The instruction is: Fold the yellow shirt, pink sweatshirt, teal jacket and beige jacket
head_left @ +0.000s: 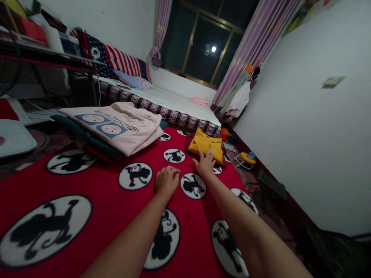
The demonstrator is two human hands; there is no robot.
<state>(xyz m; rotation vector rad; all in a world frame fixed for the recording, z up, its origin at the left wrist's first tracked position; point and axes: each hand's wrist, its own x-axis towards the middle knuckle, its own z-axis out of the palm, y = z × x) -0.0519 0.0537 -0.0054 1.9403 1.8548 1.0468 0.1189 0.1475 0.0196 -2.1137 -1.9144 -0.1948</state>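
Observation:
My left hand [167,180] rests on the red blanket [110,208], fingers loosely bent towards the right and a small gap beside the thumb. Nothing shows in it. Further right, my right hand [205,164] has its fingers spread, with the tips at the near edge of a folded yellow shirt [204,141]. Whether they press on the cloth I cannot tell. Under the shirt lies a dark red folded garment [189,142]. To the left, a folded pale pink top [127,125] with printed lettering tops a pile of darker clothes [84,135].
Behind the blanket stands a bed [174,98] with a flag-patterned cushion [121,60]. A cluttered desk [52,58] is at the left, near a white chair [14,139]. On the right floor are a yellow stool [247,158] and a dark chair [271,185], beside the wall.

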